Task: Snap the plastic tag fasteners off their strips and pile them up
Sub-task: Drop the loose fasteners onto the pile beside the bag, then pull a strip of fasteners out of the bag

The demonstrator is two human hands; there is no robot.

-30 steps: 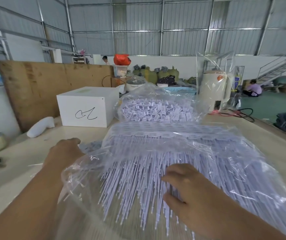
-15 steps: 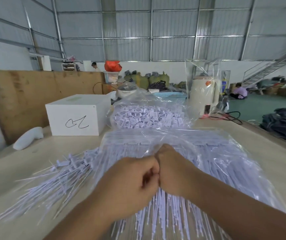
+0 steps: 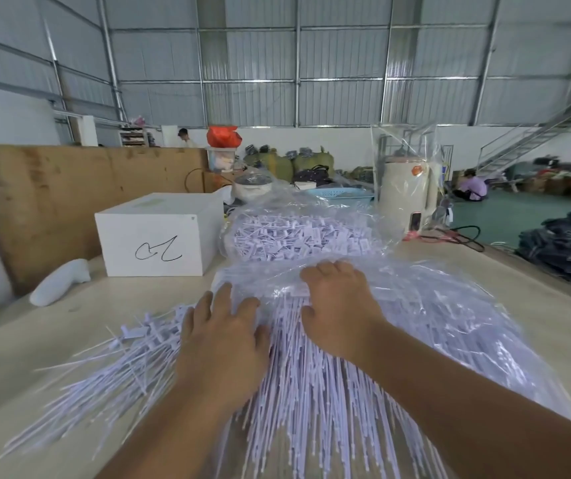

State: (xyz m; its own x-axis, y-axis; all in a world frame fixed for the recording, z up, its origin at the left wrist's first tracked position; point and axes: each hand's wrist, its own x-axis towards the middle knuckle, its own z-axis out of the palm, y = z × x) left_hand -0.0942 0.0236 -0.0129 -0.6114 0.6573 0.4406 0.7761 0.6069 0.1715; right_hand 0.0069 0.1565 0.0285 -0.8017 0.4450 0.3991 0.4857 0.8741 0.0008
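With our left hand (image 3: 223,344) spread flat and our right hand (image 3: 341,307) curled over the bagged strips (image 3: 311,402) mid-table, we judge we're fetching another strip to snap onto the loose pile (image 3: 111,361) alongside.

Two bare forearms enter from the bottom edge, with no sleeves, gloves, watch or rings showing. The left hand (image 3: 220,347) shows its back, with four fingers and the thumb visible. The right hand (image 3: 337,311) also shows its back, its knuckles and thumb visible, and its fingertips are hidden.
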